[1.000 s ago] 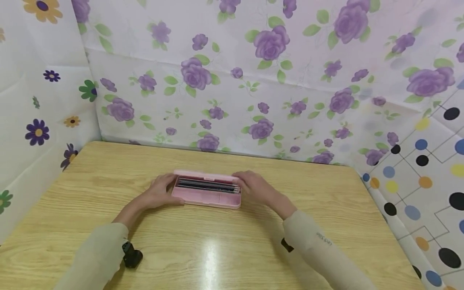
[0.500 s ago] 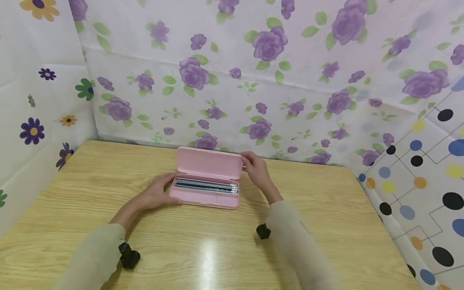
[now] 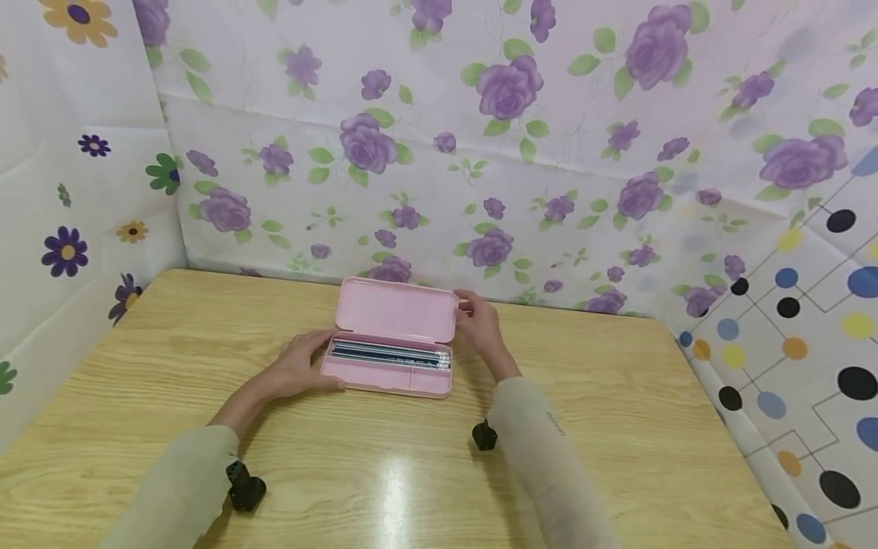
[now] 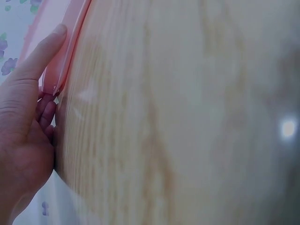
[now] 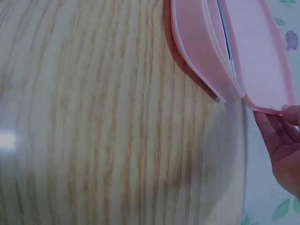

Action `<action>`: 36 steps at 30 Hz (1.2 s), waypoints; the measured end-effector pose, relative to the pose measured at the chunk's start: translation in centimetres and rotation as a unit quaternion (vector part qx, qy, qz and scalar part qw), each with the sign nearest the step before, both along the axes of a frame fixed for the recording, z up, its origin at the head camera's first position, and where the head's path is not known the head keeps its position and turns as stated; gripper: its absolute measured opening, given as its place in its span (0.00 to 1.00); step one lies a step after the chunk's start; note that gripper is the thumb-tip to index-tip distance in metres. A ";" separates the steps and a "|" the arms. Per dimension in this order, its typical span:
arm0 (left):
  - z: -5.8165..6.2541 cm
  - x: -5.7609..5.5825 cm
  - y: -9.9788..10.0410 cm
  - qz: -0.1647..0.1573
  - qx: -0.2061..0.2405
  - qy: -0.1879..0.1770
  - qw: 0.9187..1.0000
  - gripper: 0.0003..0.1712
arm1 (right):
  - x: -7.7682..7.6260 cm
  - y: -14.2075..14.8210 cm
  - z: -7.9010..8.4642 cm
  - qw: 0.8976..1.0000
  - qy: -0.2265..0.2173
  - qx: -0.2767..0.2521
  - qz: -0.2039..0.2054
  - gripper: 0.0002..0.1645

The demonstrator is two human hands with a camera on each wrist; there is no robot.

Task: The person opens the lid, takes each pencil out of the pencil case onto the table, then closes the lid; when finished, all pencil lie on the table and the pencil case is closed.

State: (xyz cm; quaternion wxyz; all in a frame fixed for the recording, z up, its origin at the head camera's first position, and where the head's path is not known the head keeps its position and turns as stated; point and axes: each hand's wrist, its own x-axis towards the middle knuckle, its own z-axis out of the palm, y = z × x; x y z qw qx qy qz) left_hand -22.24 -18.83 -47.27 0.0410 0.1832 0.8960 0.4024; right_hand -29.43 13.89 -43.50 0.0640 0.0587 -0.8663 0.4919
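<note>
Wooden table (image 3: 329, 450) spreads around hands (image 3: 296, 367) (image 3: 478, 324) gripping case (image 3: 395, 316) edges

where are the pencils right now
In the head view, the pencils lie along the rear of the open pink case, just right of the left hand, in front of the lid.

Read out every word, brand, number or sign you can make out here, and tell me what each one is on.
None can be read.
Right sleeve: a short dark line of lettering, too small and blurred to read.
Pencils: faint marks that may be print, too small to tell.
Pink case: no lettering on the parts that show.
</note>
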 end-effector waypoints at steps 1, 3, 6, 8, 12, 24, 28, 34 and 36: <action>0.0 0.0 0.0 0.000 0.000 0.000 1.000 0.56 | 0.0 0.0 -0.1 1.000 -0.009 0.013 0.002 0.23; 0.0 0.1 0.0 -0.001 0.000 0.001 1.000 0.57 | -0.1 0.0 -0.2 0.999 -0.032 0.021 0.012 0.26; 0.0 0.1 0.0 0.001 -0.003 0.003 1.000 0.57 | -0.1 0.0 -0.5 0.997 -0.068 0.000 0.026 0.29; 0.1 0.1 0.0 0.000 -0.004 0.005 1.000 0.57 | -0.1 0.1 -0.7 0.996 -0.083 -0.009 0.031 0.29; 0.1 0.1 0.1 0.002 -0.005 0.009 1.000 0.56 | -0.1 0.0 -0.7 0.994 -0.105 -0.014 0.030 0.29; 0.0 0.2 0.2 0.013 0.001 0.004 1.000 0.57 | 0.1 0.0 0.0 0.994 -0.099 0.018 0.035 0.28; -0.1 0.2 0.3 0.016 0.002 0.014 1.000 0.57 | 0.7 0.5 1.0 0.998 -0.034 0.056 0.022 0.24; 0.1 0.3 0.3 0.023 0.010 0.000 1.000 0.57 | 2.0 1.1 1.4 0.995 0.038 0.076 0.057 0.17; 0.2 0.3 0.3 0.023 0.017 -0.007 1.000 0.57 | 2.5 1.0 1.2 0.990 0.044 0.094 0.095 0.16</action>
